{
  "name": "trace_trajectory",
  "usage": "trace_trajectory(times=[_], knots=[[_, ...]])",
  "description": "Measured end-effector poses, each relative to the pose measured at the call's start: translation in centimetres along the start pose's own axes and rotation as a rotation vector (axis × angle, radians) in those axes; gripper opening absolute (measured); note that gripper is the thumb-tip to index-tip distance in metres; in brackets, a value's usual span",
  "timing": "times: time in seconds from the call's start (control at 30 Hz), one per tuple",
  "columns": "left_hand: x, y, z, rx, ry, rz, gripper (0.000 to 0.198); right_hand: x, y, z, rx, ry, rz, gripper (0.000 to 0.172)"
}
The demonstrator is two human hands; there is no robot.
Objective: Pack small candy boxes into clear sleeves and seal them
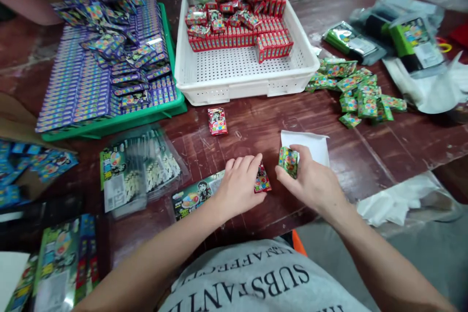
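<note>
My right hand [316, 180] pinches a small green candy box [288, 161] between thumb and fingers, above the table. My left hand [239, 183] lies over a small red candy box [262, 179], thumb on its near side and fingers on its far side; part of the box is hidden beneath the palm. Under that hand and wrist, a green-and-black printed bag [193, 197] rests flat on the table. A white paper [310, 145] lies just behind my right hand. Farther off, a short stack of red boxes [217, 122] sits alone.
A white basket [248, 88] holds red boxes, and a green tray [146, 116] is piled with purple ones. Loose green boxes [365, 95] lie at right. Printed bags [139, 168] fan out at left. Another person's arm [29, 5] shows at upper left.
</note>
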State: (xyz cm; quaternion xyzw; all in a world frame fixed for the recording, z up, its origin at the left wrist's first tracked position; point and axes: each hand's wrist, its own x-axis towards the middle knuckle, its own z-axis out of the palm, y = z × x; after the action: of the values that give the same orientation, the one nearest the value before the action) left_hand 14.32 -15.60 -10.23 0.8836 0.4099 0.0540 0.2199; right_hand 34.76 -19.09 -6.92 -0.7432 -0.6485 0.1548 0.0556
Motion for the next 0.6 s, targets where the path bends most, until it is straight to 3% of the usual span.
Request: trace_trajectory(times=[0.07, 0.17, 0.3, 0.37, 0.43, 0.5, 0.6], knots=[[-0.7, -0.9, 0.3, 0.015, -0.002, -0.029, 0.091, 0.0, -1.1, 1.3, -0.057, 0.028, 0.006, 0.063], [-1.9, -2.6, -0.5, 0.043, -0.008, -0.062, 0.092, 1.0, 0.4, 1.2, -0.07, 0.025, -0.12, 0.067], [-3.1, -3.8, -1.5, 0.066, -0.029, -0.048, 0.09, 3.7, 3.2, -0.6, -0.089, -0.094, -0.727, 0.072], [-3.2, -3.7, -1.6, 0.063, -0.034, -0.033, 0.089, 5.2, 3.2, -0.9, -0.125, -0.184, -0.92, 0.071], [-3.0, -3.2, -1.4, 0.052, -0.026, -0.043, 0.09, 6.4, 2.1, -0.5, -0.166, -0.206, -0.938, 0.059], [-2.8, -2.8, -1.1, 0.038, -0.01, -0.068, 0.092, 6.9, 0.4, 0.3, -0.213, -0.158, -0.807, 0.05], [-2.6, -2.4, -0.6, 0.021, 0.018, -0.107, 0.098, 6.6, -1.8, 1.2, -0.248, -0.118, -0.51, 0.066]])
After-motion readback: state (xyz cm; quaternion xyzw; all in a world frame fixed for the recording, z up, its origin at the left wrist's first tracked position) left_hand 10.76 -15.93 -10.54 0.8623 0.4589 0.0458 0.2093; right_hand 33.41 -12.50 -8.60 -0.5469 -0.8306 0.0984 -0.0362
